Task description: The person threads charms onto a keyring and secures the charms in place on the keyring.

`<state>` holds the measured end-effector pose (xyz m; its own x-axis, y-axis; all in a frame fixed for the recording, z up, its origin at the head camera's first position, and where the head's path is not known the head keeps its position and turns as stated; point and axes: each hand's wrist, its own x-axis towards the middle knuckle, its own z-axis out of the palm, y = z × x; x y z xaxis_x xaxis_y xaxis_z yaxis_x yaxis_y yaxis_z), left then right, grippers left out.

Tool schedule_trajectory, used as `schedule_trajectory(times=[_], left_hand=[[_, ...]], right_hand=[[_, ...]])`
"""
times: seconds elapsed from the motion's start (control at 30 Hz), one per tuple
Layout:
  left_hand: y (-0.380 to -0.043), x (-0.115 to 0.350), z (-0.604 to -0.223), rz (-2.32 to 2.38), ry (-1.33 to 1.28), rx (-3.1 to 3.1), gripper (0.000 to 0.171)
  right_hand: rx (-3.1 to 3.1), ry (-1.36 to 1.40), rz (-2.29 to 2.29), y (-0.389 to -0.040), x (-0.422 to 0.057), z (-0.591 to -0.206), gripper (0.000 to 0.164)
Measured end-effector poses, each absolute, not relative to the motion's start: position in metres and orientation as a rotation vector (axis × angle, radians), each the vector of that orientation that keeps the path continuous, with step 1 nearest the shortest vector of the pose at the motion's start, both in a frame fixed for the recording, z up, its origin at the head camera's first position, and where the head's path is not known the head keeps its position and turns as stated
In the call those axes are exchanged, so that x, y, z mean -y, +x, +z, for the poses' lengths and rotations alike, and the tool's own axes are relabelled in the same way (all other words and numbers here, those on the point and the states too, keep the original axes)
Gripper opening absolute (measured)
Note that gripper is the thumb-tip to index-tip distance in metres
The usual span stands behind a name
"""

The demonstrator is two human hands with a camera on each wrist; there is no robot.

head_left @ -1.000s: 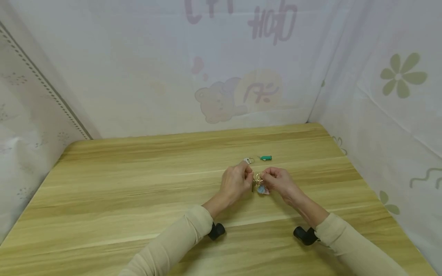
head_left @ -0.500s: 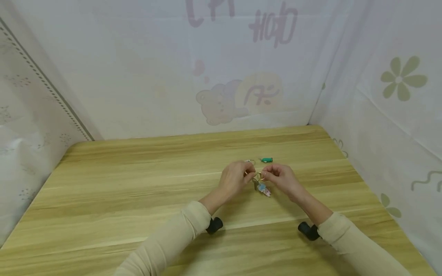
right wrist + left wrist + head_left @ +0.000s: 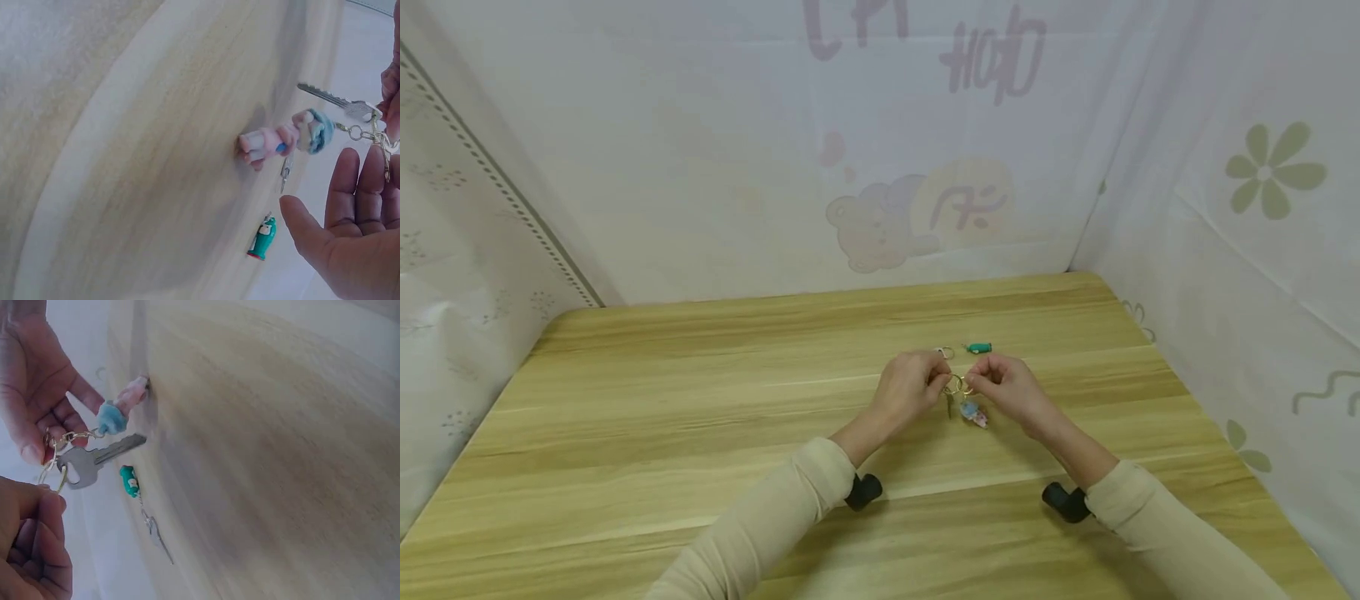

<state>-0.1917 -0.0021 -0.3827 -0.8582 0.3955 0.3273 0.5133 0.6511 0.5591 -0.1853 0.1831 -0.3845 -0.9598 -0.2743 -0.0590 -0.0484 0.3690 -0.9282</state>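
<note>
Above the tabletop my left hand (image 3: 906,387) pinches a gold ring (image 3: 62,478) with a silver key (image 3: 84,465) hanging from it. My right hand (image 3: 1007,392) faces it and pinches the gold ring or clasp of a doll keychain (image 3: 973,413). A short gold chain (image 3: 356,132) joins that metal to the doll, which has a blue top and a pink body. Both gold pieces meet between the fingertips. Whether they are linked I cannot tell.
A green figure charm (image 3: 979,347) lies on the wooden table (image 3: 700,417) beyond the hands. Left of it lies another key with a ring (image 3: 946,352), partly hidden by the left hand. Patterned curtains (image 3: 700,167) stand behind and beside the table.
The doll has dropped from beside the right fingers and hangs lower. Over the last half second the gold rings have come more into sight between the hands, which have barely moved.
</note>
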Motion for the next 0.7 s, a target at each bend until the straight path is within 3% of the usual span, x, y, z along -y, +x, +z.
schedule_trajectory(times=[0.43,0.7], left_hand=[[-0.193,0.008,-0.38,-1.348,-0.723,2.736,0.004],[-0.197,0.007,-0.367,-0.965,-0.922,2.838,0.01]], right_hand=[[-2.335,-0.272,-1.696,-0.187,-0.186,-0.389,0.016],[-2.447,-0.434,-1.599,-0.185,-0.181,-0.384,0.013]])
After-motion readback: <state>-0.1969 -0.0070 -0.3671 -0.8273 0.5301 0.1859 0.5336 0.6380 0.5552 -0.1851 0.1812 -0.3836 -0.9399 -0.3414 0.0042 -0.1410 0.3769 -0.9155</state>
